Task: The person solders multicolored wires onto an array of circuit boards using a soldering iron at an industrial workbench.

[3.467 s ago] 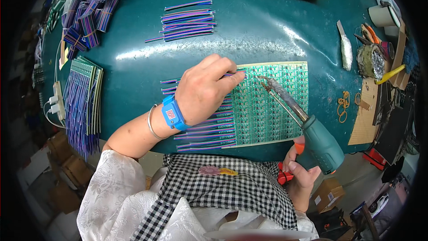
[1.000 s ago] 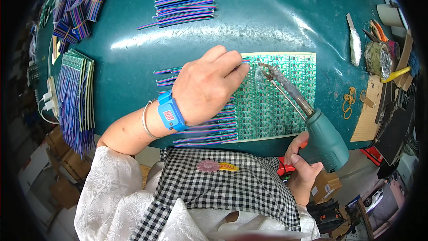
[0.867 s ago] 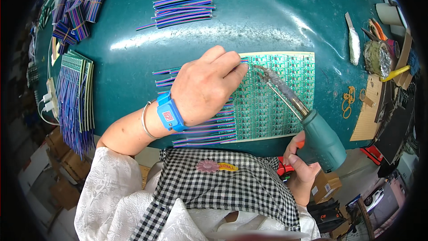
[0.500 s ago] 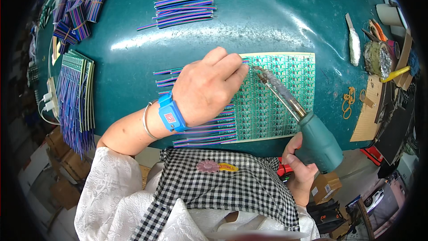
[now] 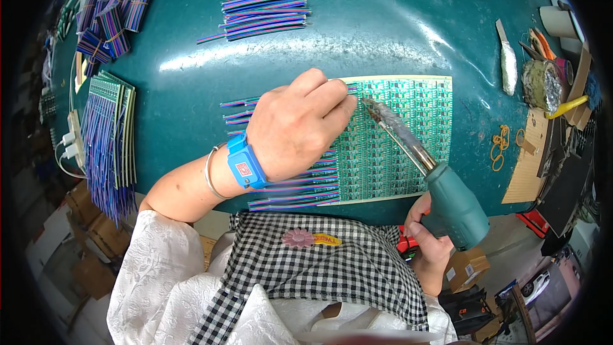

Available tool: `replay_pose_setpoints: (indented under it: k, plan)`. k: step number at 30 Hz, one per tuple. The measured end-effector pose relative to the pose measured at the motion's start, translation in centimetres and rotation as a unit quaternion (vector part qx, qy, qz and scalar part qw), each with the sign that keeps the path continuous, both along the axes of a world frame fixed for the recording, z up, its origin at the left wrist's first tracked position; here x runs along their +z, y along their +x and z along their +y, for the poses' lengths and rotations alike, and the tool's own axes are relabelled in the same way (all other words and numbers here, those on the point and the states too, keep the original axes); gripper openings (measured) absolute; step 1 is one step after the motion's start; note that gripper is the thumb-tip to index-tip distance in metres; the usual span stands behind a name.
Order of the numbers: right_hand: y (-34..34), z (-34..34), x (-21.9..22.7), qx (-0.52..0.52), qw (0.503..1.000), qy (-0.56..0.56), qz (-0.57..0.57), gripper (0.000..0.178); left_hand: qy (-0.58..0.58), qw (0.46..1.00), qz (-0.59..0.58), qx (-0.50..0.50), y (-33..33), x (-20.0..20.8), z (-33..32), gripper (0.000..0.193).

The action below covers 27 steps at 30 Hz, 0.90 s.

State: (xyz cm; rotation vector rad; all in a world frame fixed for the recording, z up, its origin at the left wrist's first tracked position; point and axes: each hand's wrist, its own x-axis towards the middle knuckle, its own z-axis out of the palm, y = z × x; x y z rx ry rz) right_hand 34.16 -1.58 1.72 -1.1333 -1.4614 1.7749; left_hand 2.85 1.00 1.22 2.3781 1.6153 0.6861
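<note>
My left hand (image 5: pixel 295 124), a blue strap on its wrist, rests over the left side of a green circuit board panel (image 5: pixel 399 147). Its fingers are closed in a pinch around a multicoloured ribbon wire (image 5: pixel 352 89), whose end shows at the fingertips near the board's upper edge; the grip itself is partly hidden. A green-handled soldering iron (image 5: pixel 456 204) is held by my right hand (image 5: pixel 431 239). Its tip points at the board, just right of my left fingertips. More ribbon wires (image 5: pixel 297 191) line the board's left edge, partly covered by my left hand.
Loose ribbon wires (image 5: pixel 265 9) lie at the back. Wired boards (image 5: pixel 112 134) are stacked at left, below bundled wires (image 5: pixel 115 29). At right are a wrapped knife (image 5: pixel 507 67), a tape roll (image 5: pixel 541 85), rubber bands (image 5: pixel 498 147) and cardboard (image 5: pixel 523 160).
The soldering iron's tip has shifted slightly left, closer to my left fingertips, its handle moving a little too. My left hand stays nearly still.
</note>
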Motion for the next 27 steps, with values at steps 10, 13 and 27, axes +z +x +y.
replay_pose_setpoints:
  k: [10, 13, 27]
  plan:
    - [0.1, -0.2, 0.3, -0.032, 0.999, -0.015, 0.017, 0.038, 0.010, 1.000, -0.012, -0.002, 0.0, -0.2, 0.1, 0.031]
    - [-0.6, -0.3, 1.2, -0.117, 0.987, -0.081, 0.073, 0.061, 0.008, 1.000, -0.006, -0.004, 0.0, 0.0, 0.2, 0.032]
    - [0.3, -0.3, 0.8, -0.101, 0.987, -0.067, 0.109, 0.065, -0.021, 1.000, -0.019, 0.007, -0.9, 1.5, 0.0, 0.023]
